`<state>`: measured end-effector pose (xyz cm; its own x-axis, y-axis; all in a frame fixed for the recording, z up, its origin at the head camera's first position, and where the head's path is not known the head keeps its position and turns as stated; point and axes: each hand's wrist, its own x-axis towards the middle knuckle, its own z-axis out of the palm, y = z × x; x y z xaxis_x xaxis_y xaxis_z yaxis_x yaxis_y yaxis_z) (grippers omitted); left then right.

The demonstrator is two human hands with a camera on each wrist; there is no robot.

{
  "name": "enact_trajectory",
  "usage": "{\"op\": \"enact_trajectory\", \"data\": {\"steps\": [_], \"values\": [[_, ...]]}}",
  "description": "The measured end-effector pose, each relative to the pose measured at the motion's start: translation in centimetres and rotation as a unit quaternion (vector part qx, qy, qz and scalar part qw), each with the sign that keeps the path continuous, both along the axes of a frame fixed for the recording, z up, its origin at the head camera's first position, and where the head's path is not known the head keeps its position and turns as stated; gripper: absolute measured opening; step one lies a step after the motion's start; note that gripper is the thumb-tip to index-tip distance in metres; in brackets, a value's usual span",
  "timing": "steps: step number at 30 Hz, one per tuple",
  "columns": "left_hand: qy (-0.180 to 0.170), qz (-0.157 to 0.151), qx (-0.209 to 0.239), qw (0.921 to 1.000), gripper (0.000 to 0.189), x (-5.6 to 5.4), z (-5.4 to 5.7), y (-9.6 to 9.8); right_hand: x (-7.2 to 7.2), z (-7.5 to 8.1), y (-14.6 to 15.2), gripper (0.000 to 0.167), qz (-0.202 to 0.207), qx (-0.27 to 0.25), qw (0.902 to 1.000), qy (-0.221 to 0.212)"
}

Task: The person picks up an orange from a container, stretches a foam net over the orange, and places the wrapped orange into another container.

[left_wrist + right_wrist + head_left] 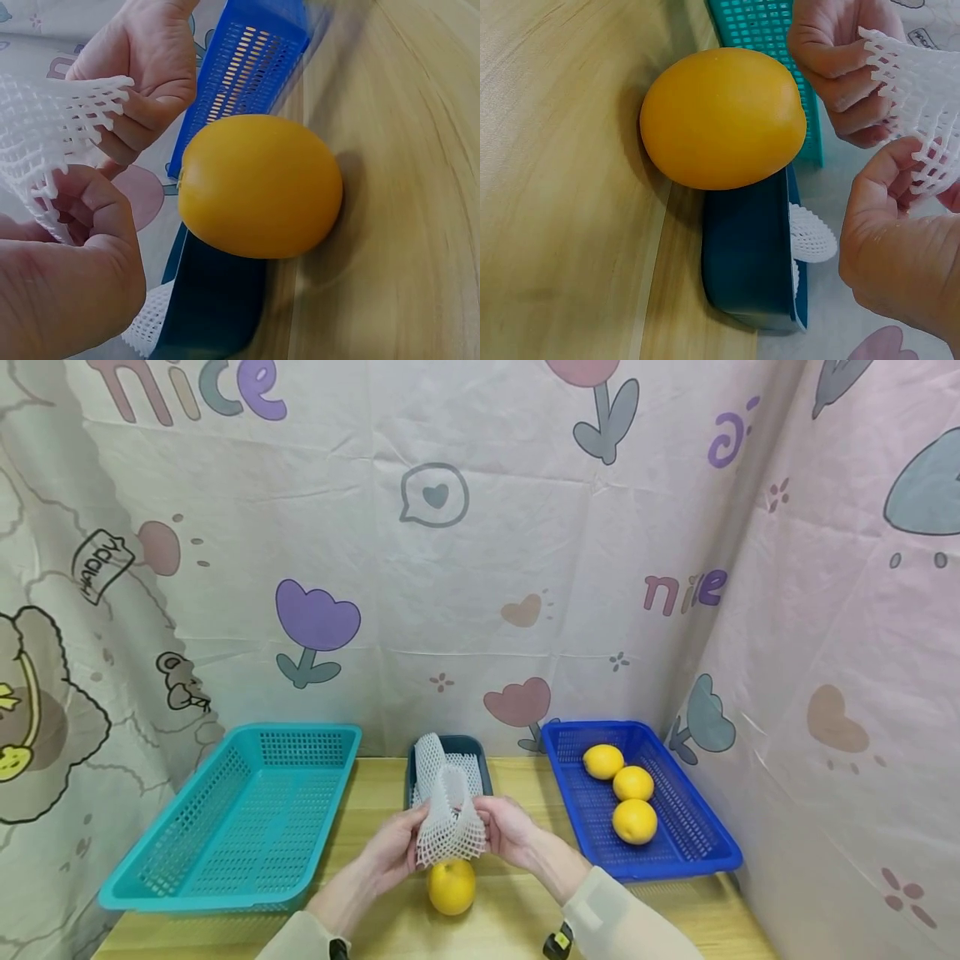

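Observation:
Between them, my left hand [395, 849] and right hand [512, 831] hold a white foam net sleeve [452, 835] by its two sides, its mouth spread toward me. In the left wrist view, fingers of both hands pinch the mesh edge [56, 142]. Just below the sleeve, a yellow round fruit [452, 887], lemon- or orange-like, sits on the wooden table, touched by neither hand. Behind the hands stands a small dark teal bin [486, 774] with more white foam nets [812, 234] inside.
A turquoise basket [281, 793] stands at the left. At the right, a blue basket [678, 827] holds three yellow fruits [633, 821]. A printed curtain [450, 568] hangs behind the wooden table [517, 910].

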<state>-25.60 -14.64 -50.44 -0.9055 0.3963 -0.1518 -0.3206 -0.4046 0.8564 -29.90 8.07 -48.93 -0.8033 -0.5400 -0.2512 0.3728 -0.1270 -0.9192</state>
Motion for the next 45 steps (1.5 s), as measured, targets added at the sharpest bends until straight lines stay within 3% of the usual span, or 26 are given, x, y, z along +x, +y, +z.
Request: {"op": "enact_trajectory", "data": {"steps": [10,16,23,31,45], "values": [[0.002,0.040,-0.082,0.9958,0.055,0.8,-0.9,0.3,0.3,-0.7,1.0,0.023,-0.006,0.015,0.9997,0.019],[0.017,0.034,-0.087,0.9955,0.051,1.1,-1.6,0.2,0.7,-1.4,1.4,0.015,0.006,0.035,0.9990,0.027],[0.008,0.048,-0.122,0.9914,0.033,1.2,-2.3,-0.1,0.9,-1.9,1.6,0.026,0.002,0.062,0.9975,0.035],[-0.004,0.050,-0.152,0.9870,0.031,1.5,-3.4,-0.3,1.3,-2.2,1.7,0.033,0.000,0.126,0.9899,0.064],[-0.012,0.044,-0.184,0.9819,0.024,1.6,-4.6,-0.3,1.5,-3.5,2.0,0.036,0.008,0.158,0.9822,0.102]]}}
